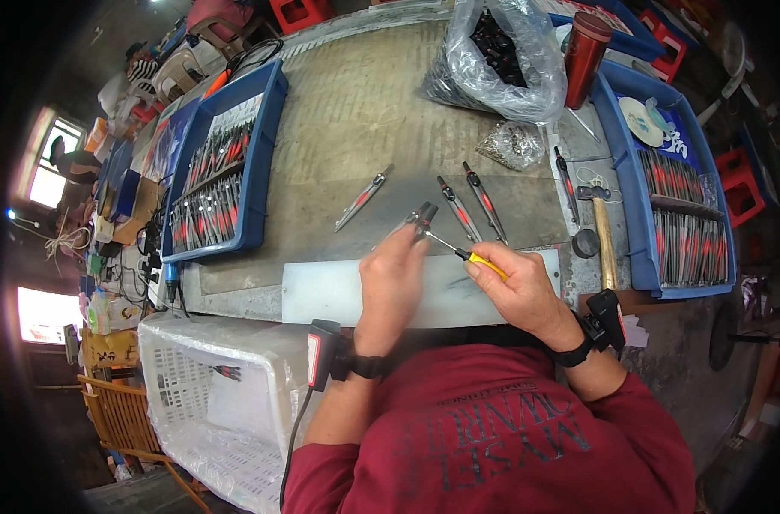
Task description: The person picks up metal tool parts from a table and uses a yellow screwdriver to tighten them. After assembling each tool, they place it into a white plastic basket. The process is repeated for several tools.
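White light fills an upper window (47,183) and a lower window (47,315) at the dim left. A slatted wooden chair (120,417) stands near the latter; beyond the worktable (347,94) are a pale plastic chair (176,81) and a red stool (300,14).

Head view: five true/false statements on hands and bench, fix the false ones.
1. The right hand grips a yellow-handled tool. True.
2. The left hand is empty. False: it holds a dark-headed piece.
3. The hammer lies right of the white board. True.
4. The red cup stands left of the large plastic bag. False: it stands right of it.
5. The left blue tray holds grey-and-red pieces. True.
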`<state>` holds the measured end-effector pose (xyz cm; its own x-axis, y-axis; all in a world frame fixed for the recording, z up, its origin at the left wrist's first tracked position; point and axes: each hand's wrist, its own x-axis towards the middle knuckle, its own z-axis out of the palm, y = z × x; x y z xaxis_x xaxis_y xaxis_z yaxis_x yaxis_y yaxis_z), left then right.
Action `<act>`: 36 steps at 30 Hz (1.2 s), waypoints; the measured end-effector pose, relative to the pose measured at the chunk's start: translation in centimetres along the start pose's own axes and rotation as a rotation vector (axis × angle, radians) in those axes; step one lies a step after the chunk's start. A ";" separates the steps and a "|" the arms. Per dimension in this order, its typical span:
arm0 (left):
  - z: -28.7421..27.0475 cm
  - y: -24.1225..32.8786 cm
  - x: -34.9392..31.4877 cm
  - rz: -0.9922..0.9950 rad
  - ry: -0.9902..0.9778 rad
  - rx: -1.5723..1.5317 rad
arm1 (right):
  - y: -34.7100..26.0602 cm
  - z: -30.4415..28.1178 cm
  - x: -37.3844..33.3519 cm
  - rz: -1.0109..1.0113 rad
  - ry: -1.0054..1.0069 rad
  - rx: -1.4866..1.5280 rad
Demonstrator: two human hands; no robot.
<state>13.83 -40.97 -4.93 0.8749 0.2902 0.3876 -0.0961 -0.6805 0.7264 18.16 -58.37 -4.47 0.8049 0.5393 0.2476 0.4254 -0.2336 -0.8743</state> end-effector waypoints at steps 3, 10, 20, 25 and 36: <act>0.0 0.3 -0.2 -0.027 -0.019 -0.013 | 0.1 0.1 0.0 0.011 0.003 0.010; 0.3 -0.1 -0.1 0.101 0.012 0.127 | 0.7 0.4 -0.1 -0.092 0.017 -0.093; 0.9 -0.5 -0.2 0.303 0.051 0.410 | 1.3 1.2 -0.5 0.208 -0.071 0.364; 1.1 -0.7 -0.2 0.331 0.089 0.415 | 1.0 0.6 -0.1 0.424 -0.135 0.739; 0.6 -1.3 0.3 0.220 0.014 0.440 | 1.6 0.6 0.7 0.637 -0.057 0.777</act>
<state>14.52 -40.44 -6.10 0.8496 0.1145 0.5149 -0.0658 -0.9455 0.3189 19.14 -57.90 -5.95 0.7587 0.5403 -0.3639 -0.4818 0.0894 -0.8717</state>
